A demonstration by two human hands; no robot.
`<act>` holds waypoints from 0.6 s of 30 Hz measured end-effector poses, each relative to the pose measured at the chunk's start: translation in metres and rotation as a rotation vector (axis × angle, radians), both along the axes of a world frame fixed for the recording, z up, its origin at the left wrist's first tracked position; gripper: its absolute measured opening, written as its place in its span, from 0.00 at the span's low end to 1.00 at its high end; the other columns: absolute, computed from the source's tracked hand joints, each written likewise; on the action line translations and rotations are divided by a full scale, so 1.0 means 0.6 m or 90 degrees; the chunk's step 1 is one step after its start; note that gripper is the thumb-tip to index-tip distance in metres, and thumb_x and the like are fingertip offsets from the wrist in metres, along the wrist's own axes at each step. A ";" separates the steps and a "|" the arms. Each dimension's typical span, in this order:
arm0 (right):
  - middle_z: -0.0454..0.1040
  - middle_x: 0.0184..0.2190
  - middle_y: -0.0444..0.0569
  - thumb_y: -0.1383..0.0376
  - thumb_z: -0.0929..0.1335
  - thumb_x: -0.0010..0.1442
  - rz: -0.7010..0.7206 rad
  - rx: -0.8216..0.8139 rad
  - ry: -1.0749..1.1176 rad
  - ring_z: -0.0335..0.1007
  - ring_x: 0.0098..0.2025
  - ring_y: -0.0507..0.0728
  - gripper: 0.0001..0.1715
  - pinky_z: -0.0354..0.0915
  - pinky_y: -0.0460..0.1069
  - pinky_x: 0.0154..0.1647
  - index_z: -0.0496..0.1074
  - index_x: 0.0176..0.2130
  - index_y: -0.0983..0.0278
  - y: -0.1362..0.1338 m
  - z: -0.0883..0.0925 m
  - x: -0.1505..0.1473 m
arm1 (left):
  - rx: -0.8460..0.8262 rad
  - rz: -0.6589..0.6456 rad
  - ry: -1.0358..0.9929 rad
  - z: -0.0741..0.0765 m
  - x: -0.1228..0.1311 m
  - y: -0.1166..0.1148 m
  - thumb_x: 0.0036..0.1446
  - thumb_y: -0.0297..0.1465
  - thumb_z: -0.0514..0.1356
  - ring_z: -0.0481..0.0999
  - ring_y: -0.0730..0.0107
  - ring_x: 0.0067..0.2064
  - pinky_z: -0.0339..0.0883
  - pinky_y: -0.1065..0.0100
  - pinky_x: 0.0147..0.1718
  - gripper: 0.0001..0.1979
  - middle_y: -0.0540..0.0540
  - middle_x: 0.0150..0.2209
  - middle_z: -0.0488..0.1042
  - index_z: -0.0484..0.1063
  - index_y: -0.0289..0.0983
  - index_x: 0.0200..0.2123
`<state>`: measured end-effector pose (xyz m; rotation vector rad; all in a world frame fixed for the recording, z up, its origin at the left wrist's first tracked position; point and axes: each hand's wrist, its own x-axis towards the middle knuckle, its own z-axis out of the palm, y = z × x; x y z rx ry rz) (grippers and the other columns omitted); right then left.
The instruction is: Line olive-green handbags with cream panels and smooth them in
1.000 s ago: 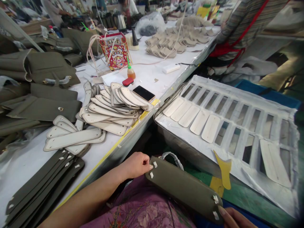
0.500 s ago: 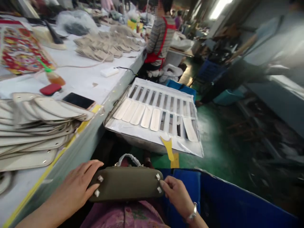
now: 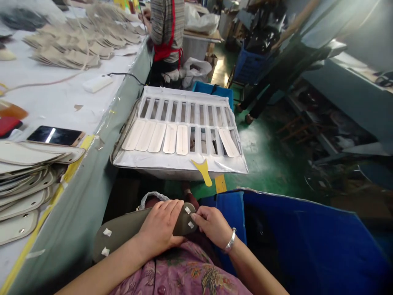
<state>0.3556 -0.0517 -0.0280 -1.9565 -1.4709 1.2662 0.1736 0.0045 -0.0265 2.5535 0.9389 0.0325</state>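
Observation:
On my lap lies an olive-green handbag (image 3: 124, 229), its flat bottom facing up, with small white-wrapped feet (image 3: 107, 232) near both ends. The bag's handle (image 3: 153, 195), covered in clear wrapping, sticks out on the far side. My left hand (image 3: 162, 223) is laid across the bag right of its middle, fingers over the far edge and thumb toward me, gripping it. At the right end, my right hand (image 3: 211, 225) has its fingers curled and thumb and forefinger closed at the bag's edge beside the wrapped feet. Whether those fingertips pinch a foot cover is unclear.
A white slotted rack (image 3: 184, 157) with pale strips stands ahead. Left is a table (image 3: 73, 90) with stacked pale pieces (image 3: 21, 205) and a phone (image 3: 55, 135). A blue bin (image 3: 307, 229) sits at right. A person in a red apron (image 3: 167, 49) is at the table; another stands far right.
My left hand has moved from the bag's left end across to its right part. The bag has shifted left and tilted, its left end lower. The right hand stays at the right end.

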 end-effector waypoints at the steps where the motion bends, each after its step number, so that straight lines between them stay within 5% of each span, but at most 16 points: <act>1: 0.67 0.15 0.42 0.58 0.62 0.57 0.004 -0.001 -0.003 0.60 0.20 0.48 0.17 0.52 0.43 0.22 0.64 0.21 0.64 0.000 0.002 0.001 | 0.007 0.002 -0.004 0.001 0.001 -0.001 0.43 0.41 0.61 0.63 0.53 0.52 0.54 0.55 0.52 0.35 0.37 0.53 0.65 0.59 0.31 0.54; 6: 0.67 0.16 0.42 0.60 0.63 0.55 0.019 0.006 -0.040 0.61 0.21 0.49 0.16 0.50 0.43 0.23 0.64 0.20 0.64 0.002 0.008 0.004 | 0.028 0.013 0.008 0.007 0.015 -0.008 0.42 0.35 0.58 0.64 0.55 0.49 0.55 0.57 0.49 0.31 0.38 0.48 0.67 0.60 0.32 0.52; 13: 0.65 0.16 0.42 0.61 0.64 0.52 0.014 0.025 -0.103 0.56 0.20 0.48 0.15 0.46 0.45 0.22 0.63 0.19 0.64 0.007 0.005 -0.002 | 0.043 0.038 0.039 0.005 0.029 -0.012 0.44 0.40 0.57 0.64 0.54 0.48 0.55 0.57 0.48 0.32 0.38 0.49 0.67 0.61 0.33 0.52; 18: 0.60 0.15 0.39 0.62 0.65 0.50 -0.043 0.040 -0.074 0.53 0.19 0.48 0.14 0.47 0.45 0.21 0.57 0.19 0.63 0.001 -0.021 -0.007 | 0.042 0.042 0.063 0.000 0.037 -0.014 0.43 0.40 0.57 0.63 0.52 0.48 0.53 0.54 0.49 0.34 0.37 0.49 0.67 0.60 0.31 0.53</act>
